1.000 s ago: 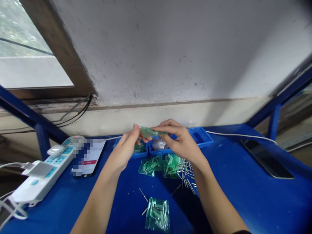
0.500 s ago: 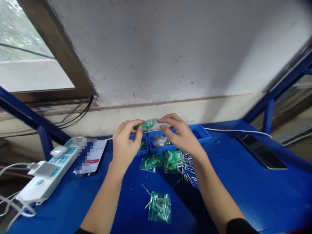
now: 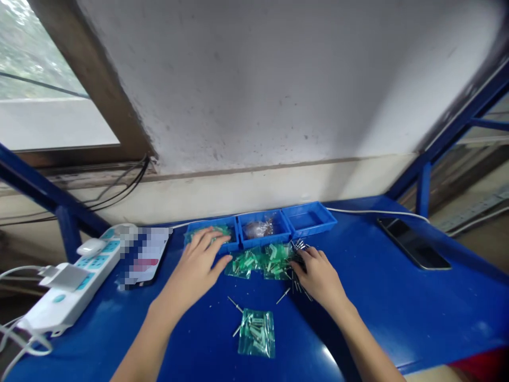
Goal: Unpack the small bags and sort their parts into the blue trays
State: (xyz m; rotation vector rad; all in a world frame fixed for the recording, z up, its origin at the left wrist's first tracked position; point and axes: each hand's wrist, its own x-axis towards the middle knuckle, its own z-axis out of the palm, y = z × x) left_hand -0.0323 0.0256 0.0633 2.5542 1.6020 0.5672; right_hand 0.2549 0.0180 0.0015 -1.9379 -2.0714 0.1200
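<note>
My left hand is over the left blue bin, fingers spread and thumb apart, nothing held. Green plastic packets lie in that bin, partly under the fingers. At the right, my right hand reaches down onto a loose pile of metal rivets, its thumb apart from its bent fingers; the fingertips are partly hidden. Beside it sit two green bags of pale green plugs, one on the right and one on the left. Nearer me lies a filled green packet.
A middle blue bin holds clear plastic bags, and a right blue bin adjoins it. Loose rivets lie in front. A white power strip and a phone are at left, a dark phone at right.
The green packet that was raised between both hands is out of them. My left hand has lowered to the left bin and opened; my right hand has dropped to the rivet pile.
</note>
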